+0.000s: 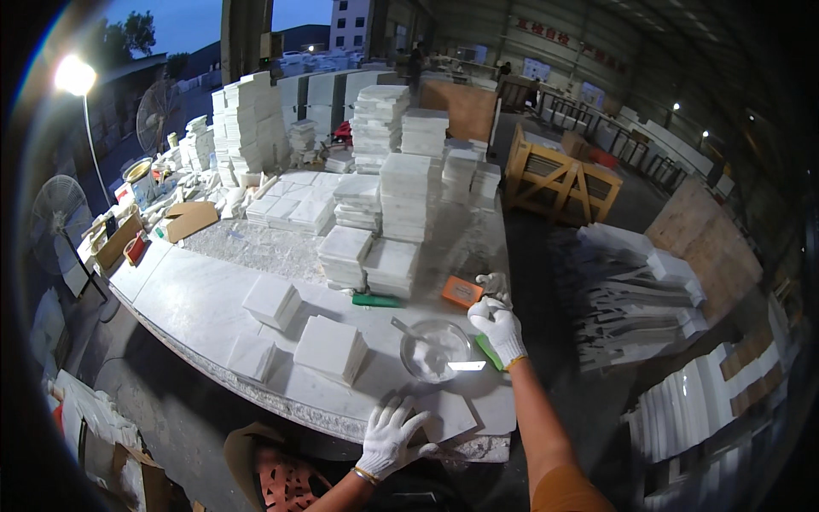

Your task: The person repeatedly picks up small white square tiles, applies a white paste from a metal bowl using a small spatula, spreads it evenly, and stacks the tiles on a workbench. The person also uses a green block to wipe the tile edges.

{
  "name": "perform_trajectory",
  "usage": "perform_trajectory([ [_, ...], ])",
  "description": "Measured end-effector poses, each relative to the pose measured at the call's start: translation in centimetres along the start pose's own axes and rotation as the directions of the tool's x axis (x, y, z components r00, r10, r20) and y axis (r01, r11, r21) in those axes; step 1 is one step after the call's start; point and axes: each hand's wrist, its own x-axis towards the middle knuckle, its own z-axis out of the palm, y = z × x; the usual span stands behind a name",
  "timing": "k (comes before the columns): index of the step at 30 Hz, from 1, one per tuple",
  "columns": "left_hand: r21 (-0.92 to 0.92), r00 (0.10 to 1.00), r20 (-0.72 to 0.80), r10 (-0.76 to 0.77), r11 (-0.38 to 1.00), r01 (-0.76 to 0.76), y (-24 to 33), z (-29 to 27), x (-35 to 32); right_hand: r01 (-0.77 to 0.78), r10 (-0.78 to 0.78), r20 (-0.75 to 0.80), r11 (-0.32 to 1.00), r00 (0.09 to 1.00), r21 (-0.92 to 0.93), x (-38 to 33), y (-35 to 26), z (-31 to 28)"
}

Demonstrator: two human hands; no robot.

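Both my hands wear white knitted gloves. My left hand (pixel 391 439) lies with fingers spread on a white square tile (pixel 450 416) at the table's near edge. Just right of the bowl, my right hand (pixel 497 328) is closed round a green-handled scraper (pixel 488 351). A bright flat blade shows beside the handle, over the bowl's right rim. The round clear bowl (pixel 413 369) holds white paste or powder, and a flat stick leans on its left rim. Beyond my right hand sit an orange box (pixel 461 291) and a crumpled white glove or cloth (pixel 496 284).
Small stacks of white tiles (pixel 329 351) stand left of the bowl. A green tool (pixel 375 300) lies before taller tile stacks (pixel 405 200). A wooden crate (pixel 561 181) and piled stone strips (pixel 627 294) stand right of the table. A lamp (pixel 75 77) shines far left.
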Motion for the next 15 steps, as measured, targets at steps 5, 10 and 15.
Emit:
perform_trajectory([
  [5, 0.019, 0.999, 0.008, -0.032, 0.999, 0.031, 0.3, -0.7, 0.0, -0.006, -0.012, 0.086, 0.979, 0.996, 0.203, -5.5, -2.9, -2.8],
  [10, -0.023, 0.999, 0.009, -0.032, 0.999, 0.033, 0.2, -0.2, 0.0, -0.195, 0.179, 0.143, 0.975, 0.973, 0.111, -14.0, -6.2, -6.4],
  [15, -0.098, 1.000, 0.006, -0.017, 0.995, 0.017, 0.1, -0.2, 0.2, -0.273, 0.265, 0.185, 0.962, 0.946, 0.020, -19.9, -5.1, -7.9],
])
